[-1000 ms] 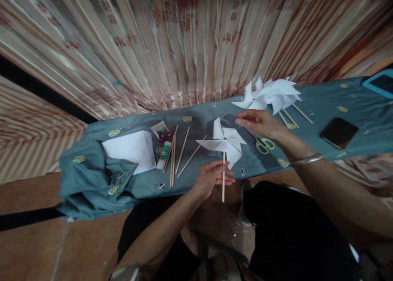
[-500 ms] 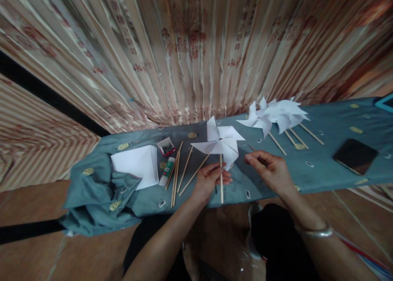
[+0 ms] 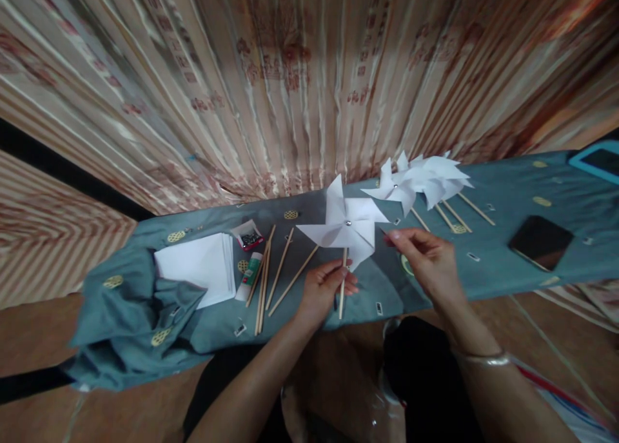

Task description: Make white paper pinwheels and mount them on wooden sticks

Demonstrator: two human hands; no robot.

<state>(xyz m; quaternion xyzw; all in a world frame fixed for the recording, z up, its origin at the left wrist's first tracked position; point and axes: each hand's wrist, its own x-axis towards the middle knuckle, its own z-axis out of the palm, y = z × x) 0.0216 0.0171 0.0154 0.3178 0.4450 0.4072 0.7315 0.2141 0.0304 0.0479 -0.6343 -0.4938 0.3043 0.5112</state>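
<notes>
My left hand [image 3: 323,293] is closed round the wooden stick [image 3: 342,298] of a white paper pinwheel [image 3: 358,212], holding it upright over the table's front part. A shiny pin head marks the pinwheel's centre. Just right of the blades, my right hand [image 3: 430,256] pinches thumb and forefinger together. A thin dark tip shows at those fingertips, too small to name. Left of the pinwheel lie several loose wooden sticks [image 3: 279,269], a green and white glue stick [image 3: 249,276] and a small open box [image 3: 248,235] of pins.
A stack of white paper [image 3: 196,265] lies at the left, partly under the bunched green cloth [image 3: 120,314]. Several finished pinwheels [image 3: 430,178] lie at the back right. Beyond them are a dark phone [image 3: 540,242] and a blue-framed device [image 3: 597,160]. A patterned curtain [image 3: 290,95] hangs behind.
My right hand has come up slightly, nearer the pinwheel's right blade. The left hand still holds the stick. The whole view has shifted a little, with table things now farther left.
</notes>
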